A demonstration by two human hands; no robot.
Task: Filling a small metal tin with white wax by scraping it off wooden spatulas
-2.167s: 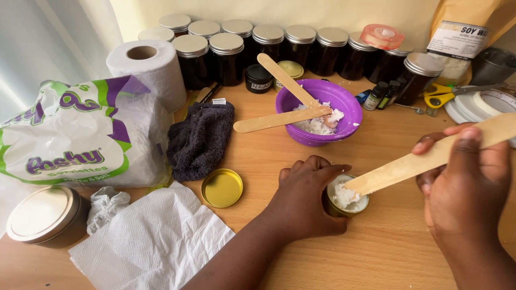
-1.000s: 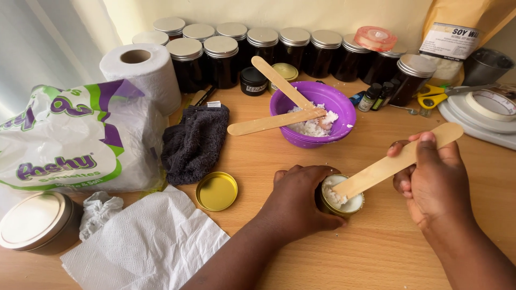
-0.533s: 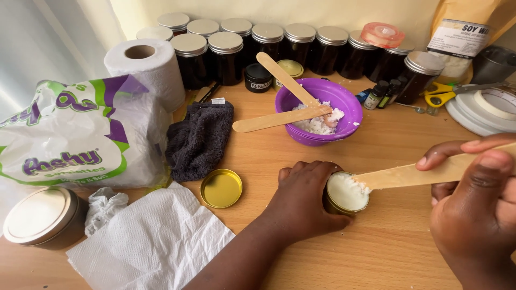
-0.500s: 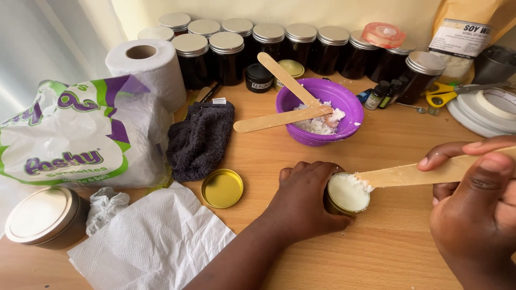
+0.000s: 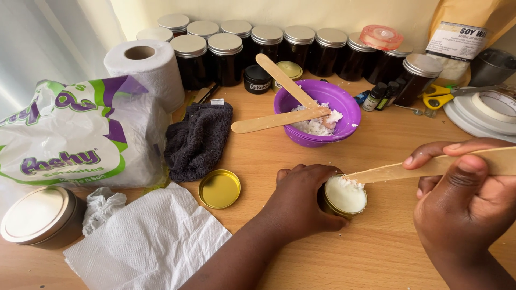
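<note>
Your left hand clasps the small tin, brimful of white wax, on the table while your right hand pinches the wooden spatula at its rim; pressing harder likely spills wax.

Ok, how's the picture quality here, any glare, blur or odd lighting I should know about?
Head view: soft, even light, only faint shadows under the left hand and the small tin; mild sheen on the jar lids and the gold lid; the right hand and wooden stick look sharp, no real motion blur; slight wide-angle stretch at the edges.
</note>
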